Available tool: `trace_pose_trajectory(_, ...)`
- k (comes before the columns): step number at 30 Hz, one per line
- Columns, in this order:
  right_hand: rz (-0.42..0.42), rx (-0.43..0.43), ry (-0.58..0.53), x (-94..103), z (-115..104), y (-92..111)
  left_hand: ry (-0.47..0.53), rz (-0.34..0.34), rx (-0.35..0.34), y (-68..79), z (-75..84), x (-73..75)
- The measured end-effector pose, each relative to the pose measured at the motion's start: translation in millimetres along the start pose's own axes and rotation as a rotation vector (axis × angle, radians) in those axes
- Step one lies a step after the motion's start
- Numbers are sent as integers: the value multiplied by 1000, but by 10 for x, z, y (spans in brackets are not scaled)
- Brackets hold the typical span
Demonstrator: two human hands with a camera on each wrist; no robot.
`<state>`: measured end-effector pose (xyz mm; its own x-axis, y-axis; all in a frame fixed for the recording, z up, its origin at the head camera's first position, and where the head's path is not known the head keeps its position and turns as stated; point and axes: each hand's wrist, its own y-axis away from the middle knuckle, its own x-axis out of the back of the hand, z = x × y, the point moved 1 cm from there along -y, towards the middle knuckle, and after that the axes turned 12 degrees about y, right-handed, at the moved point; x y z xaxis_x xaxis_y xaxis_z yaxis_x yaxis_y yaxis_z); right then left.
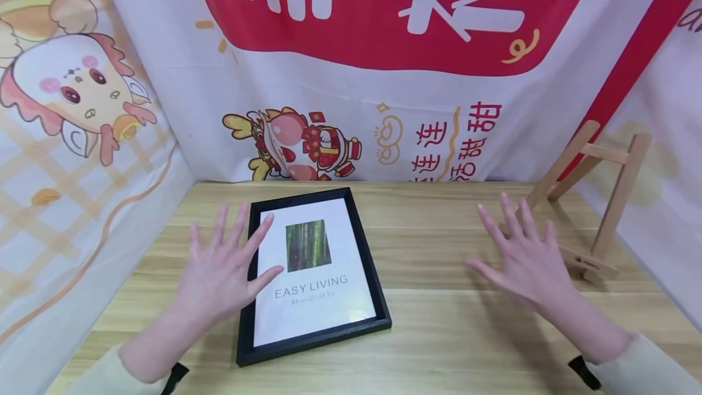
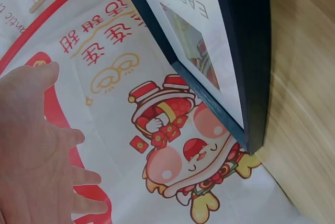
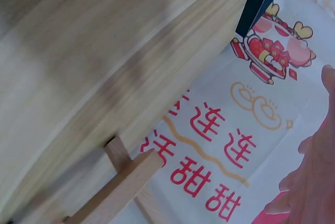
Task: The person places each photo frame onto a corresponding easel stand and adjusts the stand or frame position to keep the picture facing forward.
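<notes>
The left hand (image 1: 222,273) hung on the left side of the scene with its fingers straight and spread apart, its thumb and index finger overlapping the left part of a black picture frame (image 1: 367,261) in the head view. In the left wrist view a gap lay between that hand and the frame. The frame lay face up on the wooden table (image 1: 433,334), left of the middle, turned slightly askew, its far edge close to the table's far side. Inside it sat a white sheet (image 1: 307,328) bearing a green bamboo picture (image 1: 308,245) and the words "EASY LIVING". The right hand (image 1: 529,264) hung on the right side, likewise with straight fingers spread apart and pointing to the far side, just left of a wooden easel (image 1: 620,194). The right wrist view showed it apart from the easel, which stood at the right of the table. Both forearms came in from the near side in pale sleeves, with a black piece at each wrist. Beyond the table hung a white cloth (image 1: 181,78) with a red patch, a cartoon figure (image 1: 290,145) and red characters; a second cartoon (image 1: 71,84) showed on the left wall.
</notes>
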<state>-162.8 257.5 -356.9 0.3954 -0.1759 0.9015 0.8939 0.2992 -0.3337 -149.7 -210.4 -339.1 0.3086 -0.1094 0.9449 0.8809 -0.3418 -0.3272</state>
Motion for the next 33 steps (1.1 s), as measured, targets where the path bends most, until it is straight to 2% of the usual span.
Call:
trace_pose_trajectory(10, 32, 56, -15, 69, -169, -164, -12, -20, 32, -1, -89, 68)
trace_pose_trajectory(17, 43, 101, 4, 63, -364, -274, -10, -33, 47, 46, -150, 50)
trace_pose_trajectory(21, 42, 130, 11, 6, -498, -364, -14, -54, 65, 88, -209, -14)
trace_pose_trajectory(27, -53, 164, -19, -91, -730, -484, 27, -68, 106, 162, -309, -165)
trace_pose_trajectory(33, -90, 187, -116, -194, -918, -593, 108, -62, 127, 192, -405, -318)
